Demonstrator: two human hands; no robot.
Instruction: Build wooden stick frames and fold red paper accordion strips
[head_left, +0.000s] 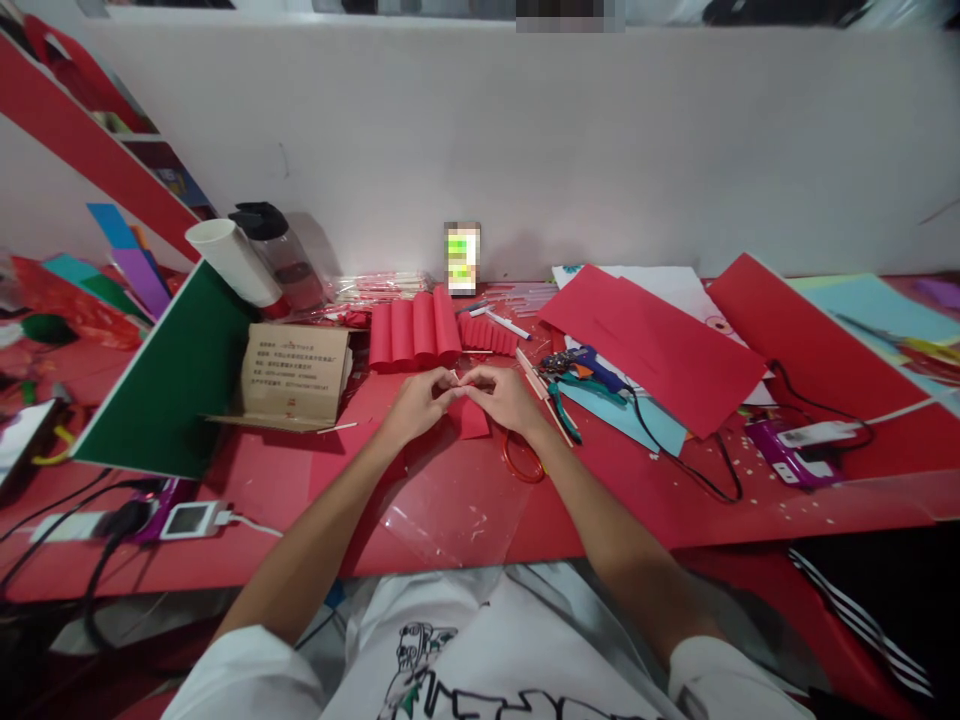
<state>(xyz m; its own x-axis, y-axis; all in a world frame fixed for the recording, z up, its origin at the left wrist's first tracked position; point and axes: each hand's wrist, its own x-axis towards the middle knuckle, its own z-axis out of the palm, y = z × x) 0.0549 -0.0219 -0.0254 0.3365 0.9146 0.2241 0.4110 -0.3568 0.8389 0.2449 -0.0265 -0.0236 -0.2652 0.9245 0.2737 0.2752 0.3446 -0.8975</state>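
My left hand (420,402) and my right hand (501,395) meet over the red table (420,500), fingertips pinched together on a small folded piece of red paper (471,418). Both hands are closed on it. Just behind them lie pleated red paper pieces (414,330) and a smaller pleated strip (487,335). Red-handled scissors (521,458) lie under my right wrist.
A cardboard box (296,375) and green board (169,375) sit left. A white cup (231,262) and a bottle (279,250) stand behind. A glue gun (592,365), pliers, red paper sheets (652,340), a phone (462,258), and a white pen (508,325) lie around. Cables run at both sides.
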